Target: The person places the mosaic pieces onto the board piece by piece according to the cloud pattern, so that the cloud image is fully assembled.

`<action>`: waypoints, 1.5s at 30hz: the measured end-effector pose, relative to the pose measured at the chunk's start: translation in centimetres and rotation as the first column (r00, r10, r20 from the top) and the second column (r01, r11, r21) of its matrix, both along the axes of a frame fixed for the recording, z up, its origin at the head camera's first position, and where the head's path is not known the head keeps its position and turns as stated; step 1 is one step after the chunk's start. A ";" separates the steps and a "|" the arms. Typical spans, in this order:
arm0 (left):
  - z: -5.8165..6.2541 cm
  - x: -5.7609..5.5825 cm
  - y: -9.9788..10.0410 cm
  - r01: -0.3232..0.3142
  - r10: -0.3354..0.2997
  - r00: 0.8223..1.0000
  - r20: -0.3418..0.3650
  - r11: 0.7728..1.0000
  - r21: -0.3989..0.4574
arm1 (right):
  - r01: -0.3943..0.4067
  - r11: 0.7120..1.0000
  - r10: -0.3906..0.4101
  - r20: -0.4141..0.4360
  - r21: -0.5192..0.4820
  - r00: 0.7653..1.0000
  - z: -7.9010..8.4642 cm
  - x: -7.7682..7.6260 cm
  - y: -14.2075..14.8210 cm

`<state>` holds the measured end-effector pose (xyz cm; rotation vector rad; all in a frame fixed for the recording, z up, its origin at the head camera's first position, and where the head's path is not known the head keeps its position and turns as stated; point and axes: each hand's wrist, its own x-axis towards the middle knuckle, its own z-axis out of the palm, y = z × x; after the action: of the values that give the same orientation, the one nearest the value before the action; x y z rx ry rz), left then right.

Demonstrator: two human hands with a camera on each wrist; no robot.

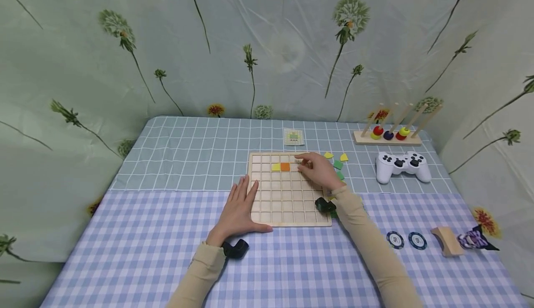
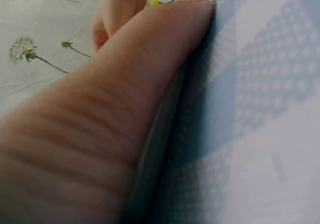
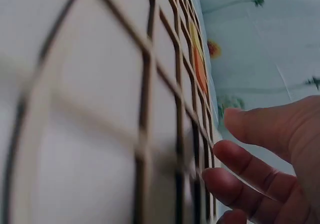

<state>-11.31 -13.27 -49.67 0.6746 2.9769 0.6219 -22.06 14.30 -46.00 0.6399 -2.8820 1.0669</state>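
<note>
A wooden grid board [image 1: 288, 196] lies flat on the table. A yellow tile [image 1: 276, 167] and an orange tile [image 1: 285, 166] sit side by side in its upper cells. My left hand [image 1: 238, 213] rests with spread fingers at the board's left edge, its thumb along the near edge. Over the upper right cells is my right hand [image 1: 319, 170], fingers loosely bent. In the right wrist view, the thumb and fingers of that hand [image 3: 265, 169] are apart, and no piece shows between them. The left wrist view shows mostly the left thumb [image 2: 145, 53] against the board's side.
Yellow pieces [image 1: 328, 155] and green pieces [image 1: 338, 164] lie right of the board, some hidden by the right arm. Behind it is a pattern card [image 1: 294, 137]. Farther right are a bead rack [image 1: 388, 139], game controller [image 1: 402, 166], two chips [image 1: 395, 240], wooden arch block [image 1: 448, 241] and purple figure [image 1: 473, 239].
</note>
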 end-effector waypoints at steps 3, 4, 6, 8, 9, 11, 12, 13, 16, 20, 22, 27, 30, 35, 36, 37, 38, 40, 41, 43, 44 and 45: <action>0.0 0.0 0.0 0.005 -0.005 1.000 -0.010 1.000 0.008 | 0.056 0.998 -0.056 -0.001 -0.006 0.998 0.3 0.0 2.2; 0.0 0.0 -0.1 0.006 -0.006 1.000 -0.013 1.000 0.010 | 0.080 0.997 -0.080 0.000 -0.002 0.997 0.5 0.0 2.9; 0.0 0.0 -0.1 0.006 -0.006 1.000 -0.017 1.000 0.016 | 0.137 0.990 -0.137 0.008 0.017 0.991 0.7 -0.1 4.5; -0.1 -0.1 -0.1 0.008 -0.007 1.000 -0.021 1.000 0.023 | 0.185 0.982 -0.186 0.015 0.034 0.982 0.8 -0.1 5.9; -0.1 -0.1 -0.2 0.008 -0.008 1.000 -0.023 1.000 0.022 | 0.209 0.977 -0.210 0.022 0.038 0.977 0.9 -0.1 6.6; -0.2 -0.1 -0.1 0.009 -0.009 1.000 -0.029 1.000 0.021 | 0.252 0.967 -0.253 0.035 0.041 0.967 1.0 -0.2 7.7; -0.2 -0.1 -0.1 0.010 -0.009 0.999 -0.031 1.000 0.022 | 0.267 0.962 -0.269 0.030 0.048 0.963 1.0 -0.2 8.2; -0.2 -0.1 -0.1 0.010 -0.009 0.999 -0.032 1.000 0.021 | 0.279 0.959 -0.280 0.027 0.053 0.960 1.0 -0.3 8.6; -0.4 -0.1 -0.1 0.009 -0.009 0.999 -0.035 1.000 0.019 | 0.293 0.953 -0.296 0.030 0.080 0.955 0.9 -0.5 9.4; -0.4 -0.1 -0.1 0.012 -0.012 0.999 -0.032 0.999 0.029 | 0.281 0.950 -0.292 0.070 0.138 0.954 0.5 -0.8 9.8; -0.4 -0.1 -0.1 0.015 -0.014 0.999 -0.029 0.999 0.029 | 0.274 0.946 -0.291 0.085 0.170 0.953 0.3 -0.8 9.9; -0.4 -0.1 -0.1 0.013 -0.012 0.999 -0.031 1.000 0.022 | 0.269 0.936 -0.292 0.075 0.229 0.953 0.2 -0.8 10.0; -0.4 -0.1 -0.1 0.011 -0.010 0.999 -0.038 1.000 0.023 | 0.264 0.931 -0.291 0.075 0.253 0.954 0.3 -0.9 10.0; -0.4 -0.1 -0.1 0.014 -0.014 0.999 -0.033 1.000 0.010 | 0.260 0.920 -0.295 0.081 0.292 0.952 0.4 -1.1 10.0; -0.4 -0.1 -0.1 0.014 -0.014 0.999 -0.031 1.000 0.006 | 0.264 0.920 -0.298 0.082 0.288 0.951 0.4 -1.1 10.0; -0.4 -0.1 0.0 0.014 -0.014 0.999 -0.029 1.000 0.005 | 0.267 0.920 -0.301 0.078 0.287 0.951 0.4 -1.1 10.1; -0.4 -0.1 0.0 0.013 -0.013 1.000 -0.026 1.000 0.004 | 0.272 0.921 -0.304 0.078 0.280 0.949 0.5 -1.0 10.1; -0.4 -0.1 0.0 0.013 -0.013 1.000 -0.027 1.000 0.007 | 0.283 0.921 -0.316 0.087 0.267 0.945 0.6 -0.9 10.1; -0.4 -0.1 0.0 0.013 -0.013 1.000 -0.026 1.000 0.008 | 0.285 0.921 -0.318 0.091 0.266 0.944 0.7 -0.9 10.1; -0.3 -0.1 -0.1 0.012 -0.012 1.000 -0.027 1.000 0.008 | 0.282 0.917 -0.320 0.100 0.280 0.942 0.9 -0.8 10.2; -0.3 -0.1 -0.1 0.012 -0.012 1.000 -0.026 1.000 0.009 | 0.279 0.916 -0.322 0.111 0.289 0.940 1.0 -0.7 10.1; -0.4 0.0 -0.1 0.012 -0.011 1.000 -0.025 1.000 0.009 | 0.272 0.915 -0.318 0.117 0.298 0.941 1.1 -0.7 10.1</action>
<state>-11.36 -13.40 -50.03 0.7048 2.9925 0.6320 -22.75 24.43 -44.92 0.1038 -3.1630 0.7124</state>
